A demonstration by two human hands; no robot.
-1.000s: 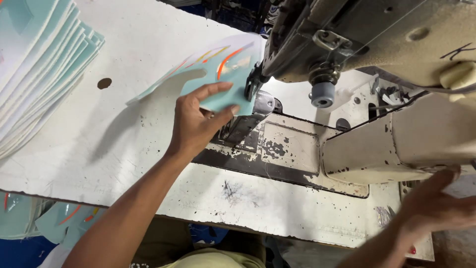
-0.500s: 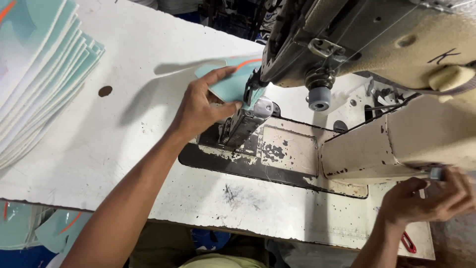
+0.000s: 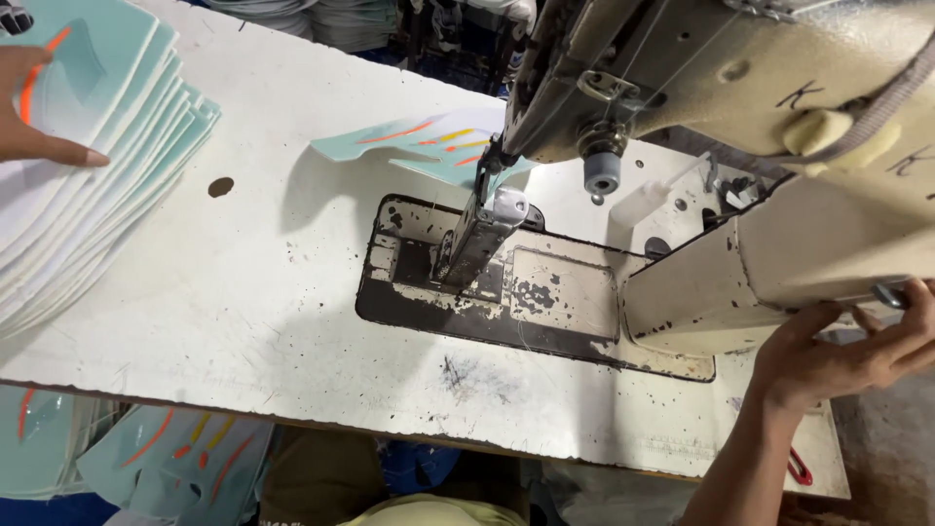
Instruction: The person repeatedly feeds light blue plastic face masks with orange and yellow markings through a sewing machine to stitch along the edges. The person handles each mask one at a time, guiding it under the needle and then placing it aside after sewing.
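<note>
My left hand (image 3: 34, 107) rests at the far left on a tall fanned stack of pale teal pieces (image 3: 93, 166), thumb lying across the top piece with its orange stripe. My right hand (image 3: 842, 356) reaches under the right end of the beige sewing machine (image 3: 740, 107), fingers curled around a small metal part there. A single teal piece with orange and yellow stripes (image 3: 424, 146) lies on the table behind the needle post (image 3: 477, 234), untouched by either hand.
The worn white table (image 3: 243, 312) has a small round hole (image 3: 221, 186) and a dark metal plate (image 3: 545, 302) around the post. More teal striped pieces (image 3: 166, 458) lie below the front edge. A red-handled tool (image 3: 799, 468) sits near the right corner.
My left hand let go of the striped piece at the needle and moved far left onto the stack. The right hand rose to the machine's right end.
</note>
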